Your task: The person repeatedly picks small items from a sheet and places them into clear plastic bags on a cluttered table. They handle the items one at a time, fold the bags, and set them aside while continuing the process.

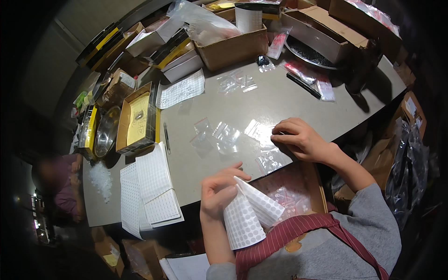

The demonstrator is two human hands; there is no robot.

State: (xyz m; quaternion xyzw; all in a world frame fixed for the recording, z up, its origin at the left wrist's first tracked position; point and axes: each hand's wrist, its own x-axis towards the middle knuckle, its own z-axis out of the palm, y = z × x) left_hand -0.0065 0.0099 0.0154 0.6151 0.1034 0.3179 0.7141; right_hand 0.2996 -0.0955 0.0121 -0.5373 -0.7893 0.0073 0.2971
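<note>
clear bags [296, 198] in brown container [315, 185]

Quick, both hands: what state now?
Left hand: closed, holding a white dotted sheet.
Right hand: curled by clear bags; whether gripping one, cannot tell.

Middle of frame well lit, light apparently from above, source out of view. Smooth grey tabletop [186, 128] throws a pale glare patch near center; transparent plastic zip bags [257, 130] there catch hard white highlights, partly washed out. Round shiny metal bowl [106, 130] at left shows bright reflections. Dark shadow falls beside black, hard-to-make-out object [366, 67], upper right. Bare right hand [298, 140] and white paper sheet with grey dots [242, 219] fairly crisp. Lower left murky, person in purple top [67, 186] dim and soft, small bright lights [36, 224] below. Fisheye bends table edges; corners black.
</note>
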